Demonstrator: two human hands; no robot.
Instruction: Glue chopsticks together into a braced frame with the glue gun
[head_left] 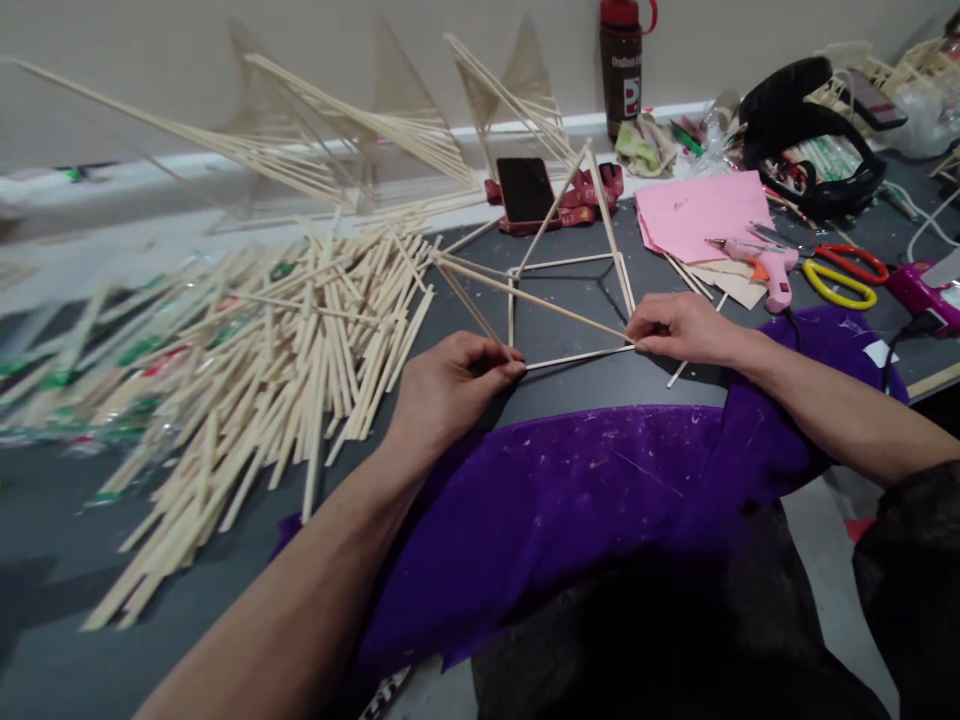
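On the grey table stands a frame of thin wooden sticks, with a square-looking base and peaks rising at the back and left. My left hand pinches its near left corner, fingers closed. At the near right corner, my right hand is closed too, its fingertips gripping where several sticks meet. A front stick runs between both hands. The exact joints under my fingertips are hidden. Left of the frame lies a big loose pile of wooden sticks.
A pink glue gun, scissors and pink paper lie to the right. Behind are a phone, a bottle and finished-looking stick structures against the wall. Purple cloth drapes over the near edge.
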